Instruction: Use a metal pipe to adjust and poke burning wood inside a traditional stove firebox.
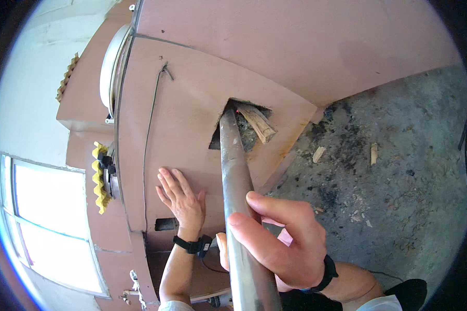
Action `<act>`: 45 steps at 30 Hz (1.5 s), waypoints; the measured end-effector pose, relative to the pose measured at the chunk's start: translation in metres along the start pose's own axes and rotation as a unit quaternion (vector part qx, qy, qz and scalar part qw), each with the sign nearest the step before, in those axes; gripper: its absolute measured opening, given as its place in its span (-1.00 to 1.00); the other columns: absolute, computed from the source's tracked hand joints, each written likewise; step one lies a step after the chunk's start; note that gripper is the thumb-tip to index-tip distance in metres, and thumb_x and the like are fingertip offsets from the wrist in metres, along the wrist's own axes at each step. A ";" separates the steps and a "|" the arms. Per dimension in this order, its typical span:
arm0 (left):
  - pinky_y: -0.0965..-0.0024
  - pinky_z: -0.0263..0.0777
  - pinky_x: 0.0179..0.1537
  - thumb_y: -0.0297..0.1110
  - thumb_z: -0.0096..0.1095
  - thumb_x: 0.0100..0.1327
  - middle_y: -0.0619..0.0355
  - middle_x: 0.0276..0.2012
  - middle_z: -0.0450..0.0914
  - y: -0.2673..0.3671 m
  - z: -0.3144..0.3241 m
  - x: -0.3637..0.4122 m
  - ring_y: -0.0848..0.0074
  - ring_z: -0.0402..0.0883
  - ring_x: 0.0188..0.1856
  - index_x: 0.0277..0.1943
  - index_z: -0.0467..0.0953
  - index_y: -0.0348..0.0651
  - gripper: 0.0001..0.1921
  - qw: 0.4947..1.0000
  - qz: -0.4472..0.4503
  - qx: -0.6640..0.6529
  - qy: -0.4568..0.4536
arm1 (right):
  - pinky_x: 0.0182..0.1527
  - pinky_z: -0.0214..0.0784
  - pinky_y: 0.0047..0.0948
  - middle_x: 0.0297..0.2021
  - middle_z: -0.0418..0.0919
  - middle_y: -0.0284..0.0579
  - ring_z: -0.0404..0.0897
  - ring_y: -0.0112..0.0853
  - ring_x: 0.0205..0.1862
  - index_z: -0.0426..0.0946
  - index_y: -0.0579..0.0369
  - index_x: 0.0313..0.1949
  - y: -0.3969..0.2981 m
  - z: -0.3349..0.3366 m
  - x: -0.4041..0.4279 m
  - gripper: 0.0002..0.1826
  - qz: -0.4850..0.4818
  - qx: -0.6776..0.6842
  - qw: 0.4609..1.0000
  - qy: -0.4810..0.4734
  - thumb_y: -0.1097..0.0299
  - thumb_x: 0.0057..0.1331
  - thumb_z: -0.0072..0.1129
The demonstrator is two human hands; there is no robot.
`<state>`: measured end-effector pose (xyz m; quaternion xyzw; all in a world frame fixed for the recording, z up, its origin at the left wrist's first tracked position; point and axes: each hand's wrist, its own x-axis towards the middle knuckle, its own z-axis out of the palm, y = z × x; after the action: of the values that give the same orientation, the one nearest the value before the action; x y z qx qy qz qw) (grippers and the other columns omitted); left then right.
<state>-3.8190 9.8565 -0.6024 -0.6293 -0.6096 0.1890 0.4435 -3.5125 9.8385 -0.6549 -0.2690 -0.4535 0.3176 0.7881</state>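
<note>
My right hand [286, 243] grips a long grey metal pipe [235, 175], with the thumb and fingers wrapped about it. The pipe's far end reaches into a square firebox opening [215, 142] in a pink-tiled stove [194, 89]. Beside the pipe, a split piece of firewood [258, 123] sticks out of that opening, and a small red glow shows near its inner end. My left hand [182, 204] rests with fingers spread against the tiled stove front, holding nothing. Whatever lies deeper in the firebox is hidden in shadow.
A thin dark rod or cable [150, 132] runs along the stove front near a small dark hole [165, 224]. On the stove top are a round white lid or pan [113, 70] and a yellow wavy-edged piece [99, 179]. Wood scraps [318, 154] and soot mark the concrete floor [412, 202].
</note>
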 end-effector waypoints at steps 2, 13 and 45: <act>-0.28 -0.34 0.56 -0.18 0.57 0.09 -0.44 0.60 -0.21 0.003 -0.001 0.001 -0.23 -0.18 0.64 0.58 -0.05 -0.44 0.14 1.000 0.004 -0.014 0.013 | -0.15 0.66 -0.45 0.04 0.56 0.14 0.70 -0.32 -0.17 0.69 0.11 0.07 0.002 0.000 0.000 -0.37 -0.018 -0.004 1.000 0.007 0.51 -0.06 0.72; -0.28 -0.35 0.56 -0.19 0.57 0.07 -0.44 0.60 -0.21 0.003 -0.003 0.001 -0.24 -0.18 0.63 0.58 -0.05 -0.44 0.14 0.999 -0.003 -0.031 0.009 | -0.12 0.67 -0.44 0.05 0.56 0.14 0.70 -0.31 -0.14 0.69 0.09 0.08 -0.001 -0.001 0.001 -0.36 0.001 0.002 1.000 0.003 0.50 -0.07 0.73; -0.27 -0.34 0.56 -0.05 0.59 0.05 -0.44 0.60 -0.19 -0.004 0.010 0.000 -0.21 -0.17 0.64 0.57 -0.01 -0.44 0.17 0.998 0.017 0.050 0.039 | -0.12 0.65 -0.44 0.07 0.55 0.12 0.69 -0.32 -0.17 0.69 0.12 0.09 0.008 -0.004 -0.001 -0.37 -0.016 0.021 1.000 0.008 0.58 -0.05 0.68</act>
<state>-3.8293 9.8590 -0.6051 -0.6232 -0.5711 0.2025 0.4945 -3.5113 9.8422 -0.6625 -0.2473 -0.4447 0.3124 0.8022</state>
